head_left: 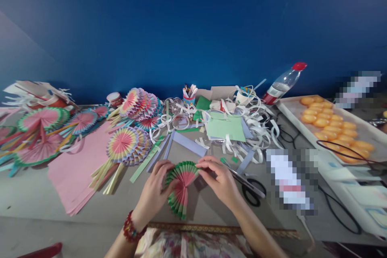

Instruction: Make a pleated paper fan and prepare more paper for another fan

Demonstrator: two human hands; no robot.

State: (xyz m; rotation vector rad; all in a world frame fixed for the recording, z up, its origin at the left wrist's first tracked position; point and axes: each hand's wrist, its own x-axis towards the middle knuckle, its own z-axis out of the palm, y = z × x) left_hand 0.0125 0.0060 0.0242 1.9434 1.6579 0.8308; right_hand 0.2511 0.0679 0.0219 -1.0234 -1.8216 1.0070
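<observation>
A pleated paper fan (pixel 182 187), pink at the center with a green rim, is spread partway round between my hands, low over the table. My left hand (pixel 159 182) grips its left side, thumb pressed across the pleats. The thumb and fingertips of my right hand (pixel 216 177) pinch the fan's upper right edge. To the right of that hand lie black-handled scissors (pixel 252 191). Just beyond the fan are lavender paper strips (pixel 190 144) and a pale green strip (pixel 145 161).
Finished paper fans (pixel 123 145) and pink sheets (pixel 81 169) cover the left. Behind are curly white paper scraps (pixel 263 129), green sheets (pixel 226 125) and a cup of pens (pixel 189 96). A tilted bottle (pixel 284 84) and a tray (pixel 288 109) of orange ovals stand right.
</observation>
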